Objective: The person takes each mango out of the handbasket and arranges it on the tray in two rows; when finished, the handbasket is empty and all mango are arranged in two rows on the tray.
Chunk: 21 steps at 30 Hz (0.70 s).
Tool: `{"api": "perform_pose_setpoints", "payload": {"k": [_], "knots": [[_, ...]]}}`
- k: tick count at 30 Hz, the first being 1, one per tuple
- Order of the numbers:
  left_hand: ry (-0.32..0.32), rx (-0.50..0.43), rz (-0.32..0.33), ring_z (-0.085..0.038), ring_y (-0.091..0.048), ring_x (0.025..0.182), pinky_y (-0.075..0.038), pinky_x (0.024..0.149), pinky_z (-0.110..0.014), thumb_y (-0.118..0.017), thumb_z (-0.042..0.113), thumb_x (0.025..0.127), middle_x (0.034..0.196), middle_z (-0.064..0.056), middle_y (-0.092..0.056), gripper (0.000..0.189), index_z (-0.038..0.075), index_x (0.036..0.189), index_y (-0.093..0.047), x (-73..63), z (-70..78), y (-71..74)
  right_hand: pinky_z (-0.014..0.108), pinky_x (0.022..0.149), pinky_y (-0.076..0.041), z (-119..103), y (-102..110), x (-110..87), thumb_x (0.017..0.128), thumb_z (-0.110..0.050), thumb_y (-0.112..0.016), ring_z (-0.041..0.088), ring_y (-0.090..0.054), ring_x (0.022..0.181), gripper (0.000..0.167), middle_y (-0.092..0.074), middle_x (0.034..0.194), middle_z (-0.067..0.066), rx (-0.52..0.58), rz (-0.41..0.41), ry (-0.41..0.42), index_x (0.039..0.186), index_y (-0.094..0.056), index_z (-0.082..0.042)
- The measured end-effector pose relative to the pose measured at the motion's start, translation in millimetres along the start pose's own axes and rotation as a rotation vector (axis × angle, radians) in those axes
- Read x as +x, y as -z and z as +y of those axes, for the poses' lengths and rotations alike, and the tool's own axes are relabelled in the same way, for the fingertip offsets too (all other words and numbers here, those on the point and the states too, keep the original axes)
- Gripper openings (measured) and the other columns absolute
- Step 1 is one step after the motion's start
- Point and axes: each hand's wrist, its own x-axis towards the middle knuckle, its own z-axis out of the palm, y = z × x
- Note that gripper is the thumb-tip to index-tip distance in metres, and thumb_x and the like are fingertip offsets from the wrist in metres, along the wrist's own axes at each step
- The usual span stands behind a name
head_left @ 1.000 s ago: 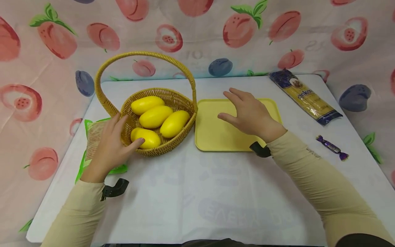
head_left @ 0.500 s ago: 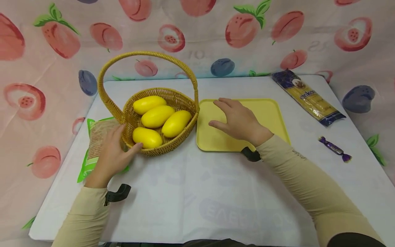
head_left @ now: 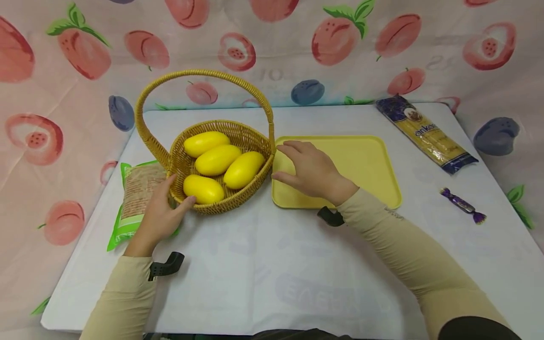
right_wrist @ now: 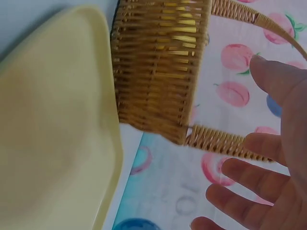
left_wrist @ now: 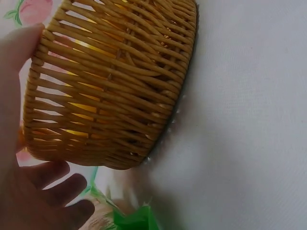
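A woven basket (head_left: 231,205) with a tall arched handle stands left of centre, holding several smooth yellow mangoes (head_left: 217,159). At its front left end, my left hand (head_left: 163,212) grips the rim, thumb over the edge and fingers against the outer side. The left wrist view shows the thumb meeting the wicker wall (left_wrist: 110,86) at the rim, other fingers bent beside its end. My right hand (head_left: 312,170) hovers over the left part of a yellow tray (head_left: 361,165), fingers spread and holding nothing. Its fingertips point at the basket's right end, near the handle base (right_wrist: 220,141).
A green-edged packet (head_left: 138,193) lies left of the basket, partly behind my left hand. At the back right is a blue and gold pasta packet (head_left: 425,134), with a purple wrapped candy (head_left: 463,205) in front. A fruit-print cloth hangs behind the white table (head_left: 238,283).
My right hand has moved left across the tray and lower, toward the basket. The left hand has closed in on the basket's front left rim. The basket and mangoes look unmoved.
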Motion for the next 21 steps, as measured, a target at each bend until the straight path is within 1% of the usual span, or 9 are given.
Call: {"api": "perform_pose_setpoints", "payload": {"k": [4, 9, 17, 21], "knots": [[0.021, -0.021, -0.02, -0.051, -0.021, 0.143, -0.02, 0.11, -0.068, -0.059, 0.045, 0.099, 0.158, -0.031, -0.021, 0.085, -0.001, 0.158, -0.018, 2.0, -1.1, -0.8, 0.05, 0.103, -0.043, -6.4, -4.6, 2.6, 0.094, -0.048, -0.068, 0.035, -0.047, 0.131, 0.07, -0.049, 0.146, 0.017, 0.012, 0.009, 0.032, 0.145, -0.051, -0.003], [0.045, -0.084, -0.031, -0.05, -0.02, 0.144, -0.02, 0.111, -0.067, -0.062, 0.043, 0.098, 0.159, -0.029, -0.018, 0.088, 0.002, 0.159, -0.014, 2.9, -4.0, -1.4, 0.048, 0.102, -0.044, -14.4, -9.7, 6.9, 0.093, -0.045, -0.07, 0.034, -0.049, 0.13, 0.069, -0.051, 0.143, 0.017, 0.02, 0.017, 0.064, 0.144, -0.053, -0.003], [0.038, -0.141, -0.007, -0.049, -0.027, 0.141, -0.025, 0.11, -0.065, -0.067, 0.041, 0.095, 0.158, -0.029, -0.021, 0.091, 0.003, 0.16, -0.016, 4.5, -9.7, -3.7, 0.043, 0.102, -0.046, -28.2, -17.8, 19.8, 0.092, -0.045, -0.072, 0.031, -0.049, 0.13, 0.068, -0.052, 0.144, 0.016, 0.011, 0.002, 0.122, 0.142, -0.055, -0.004], [0.048, -0.162, -0.003, -0.048, -0.03, 0.14, -0.026, 0.11, -0.064, -0.069, 0.041, 0.094, 0.159, -0.028, -0.023, 0.092, 0.006, 0.16, -0.015, 4.9, -10.9, -5.0, 0.04, 0.104, -0.044, -32.5, -20.9, 28.4, 0.092, -0.043, -0.073, 0.03, -0.049, 0.131, 0.066, -0.052, 0.144, 0.015, 0.018, -0.018, 0.141, 0.142, -0.055, -0.004]]}}
